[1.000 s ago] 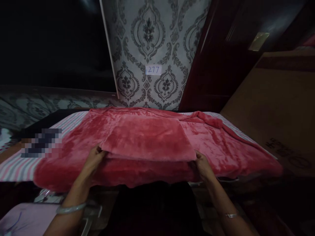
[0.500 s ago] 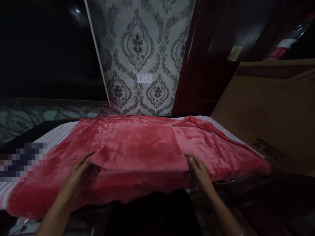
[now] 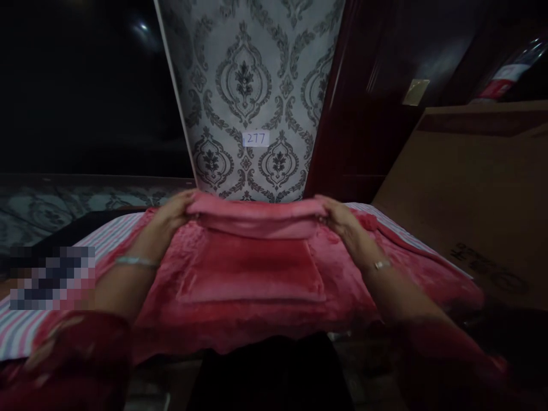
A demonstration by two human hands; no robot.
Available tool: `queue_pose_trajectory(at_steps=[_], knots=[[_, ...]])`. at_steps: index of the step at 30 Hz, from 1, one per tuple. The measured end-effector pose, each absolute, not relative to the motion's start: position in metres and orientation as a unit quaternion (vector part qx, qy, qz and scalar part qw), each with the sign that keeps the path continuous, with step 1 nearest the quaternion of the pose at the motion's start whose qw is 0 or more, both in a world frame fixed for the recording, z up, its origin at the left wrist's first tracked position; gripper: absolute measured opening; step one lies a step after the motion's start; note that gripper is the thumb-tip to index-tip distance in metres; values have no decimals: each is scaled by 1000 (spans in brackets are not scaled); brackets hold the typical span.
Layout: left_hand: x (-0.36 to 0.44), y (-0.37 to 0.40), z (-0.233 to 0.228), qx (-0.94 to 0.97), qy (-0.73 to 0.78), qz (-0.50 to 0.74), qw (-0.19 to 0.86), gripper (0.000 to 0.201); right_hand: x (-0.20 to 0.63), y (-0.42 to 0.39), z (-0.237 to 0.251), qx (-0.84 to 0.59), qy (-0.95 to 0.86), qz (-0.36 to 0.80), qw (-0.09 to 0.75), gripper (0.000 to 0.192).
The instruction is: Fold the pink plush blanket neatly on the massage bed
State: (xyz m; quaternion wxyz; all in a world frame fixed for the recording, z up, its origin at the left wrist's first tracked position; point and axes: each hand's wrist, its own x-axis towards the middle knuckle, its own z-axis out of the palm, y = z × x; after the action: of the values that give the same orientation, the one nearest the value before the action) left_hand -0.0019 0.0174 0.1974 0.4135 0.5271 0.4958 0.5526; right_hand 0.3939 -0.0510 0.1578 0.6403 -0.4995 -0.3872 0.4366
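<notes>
Now | left hand, right hand | grip closed on blanket fold

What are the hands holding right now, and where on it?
Both grip the folded pink blanket at its raised far fold: left hand on the left end, right hand on the right end.
</notes>
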Motion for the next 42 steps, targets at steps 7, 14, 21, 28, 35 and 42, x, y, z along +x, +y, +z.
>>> queue_pose_trajectory(at_steps=[7, 14, 21, 28, 35, 42], knots=[[5, 43, 217, 503, 461, 587, 436, 45, 405, -27, 168, -457, -426, 332, 707, 48], [-38, -29, 75, 461, 514, 503, 520, 47, 393, -110, 34, -532, -355, 498, 586, 42], [-33, -33, 85, 420, 514, 519, 539, 52, 385, -110, 60, -515, -342, 465, 634, 43], [-38, -50, 61, 390, 537, 539, 519, 49, 380, -139, 37, -529, -313, 504, 607, 56], [-60, -83, 18, 526, 587, 481, 384, 57, 378, -183, 3, -582, -368, 464, 558, 48], [-52, -91, 26, 628, 646, 369, 229, 32, 375, -180, 9, -641, -361, 484, 474, 52]])
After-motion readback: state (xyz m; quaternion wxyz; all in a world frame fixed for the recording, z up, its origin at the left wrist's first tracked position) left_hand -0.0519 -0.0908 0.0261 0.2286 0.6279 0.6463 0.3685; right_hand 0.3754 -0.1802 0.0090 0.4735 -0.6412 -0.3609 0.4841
